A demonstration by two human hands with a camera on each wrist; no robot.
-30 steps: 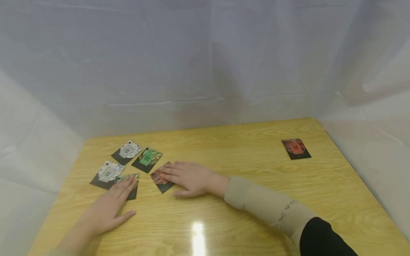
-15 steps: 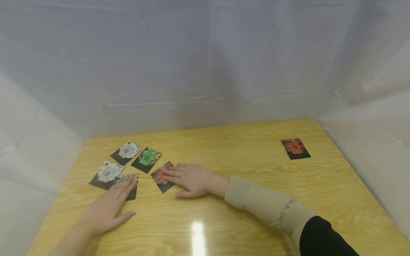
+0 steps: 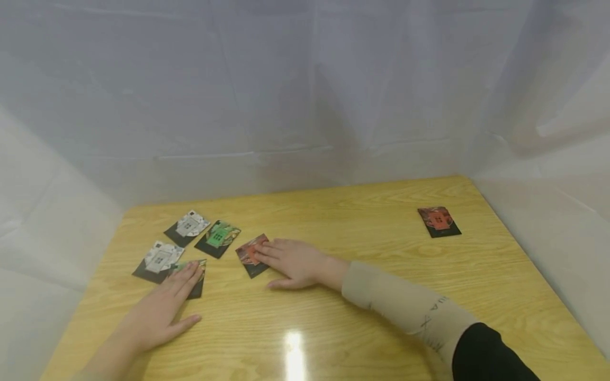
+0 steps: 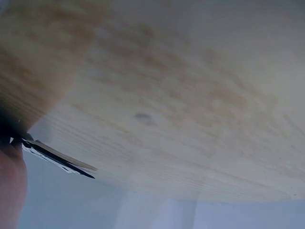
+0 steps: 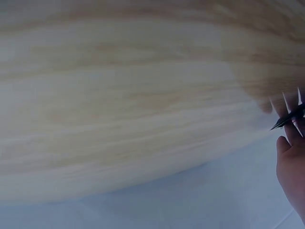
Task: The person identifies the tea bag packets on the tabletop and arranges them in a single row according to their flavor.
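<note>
At left on the yellow wood-grain table [image 3: 333, 328], a flat grey-white and black packet [image 3: 159, 259] meets a green and black packet [image 3: 197, 289]; whether they overlap, I cannot tell. The left hand [image 3: 159, 313], fingers straight, lies upon this green one, gripping nothing and hiding much of it. Behind are a second grey-white packet [image 3: 188, 226] and a second green packet [image 3: 217, 238]. Next, a red and black packet [image 3: 250, 260] is partly covered by the right hand [image 3: 296, 263], whose extended fingers rest on it without grasping. Far right, well apart, lies another red packet [image 3: 439, 220].

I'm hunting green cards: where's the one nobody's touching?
In the head view, the green card is on the left, between the far white card and the red card under the right hand.
</note>
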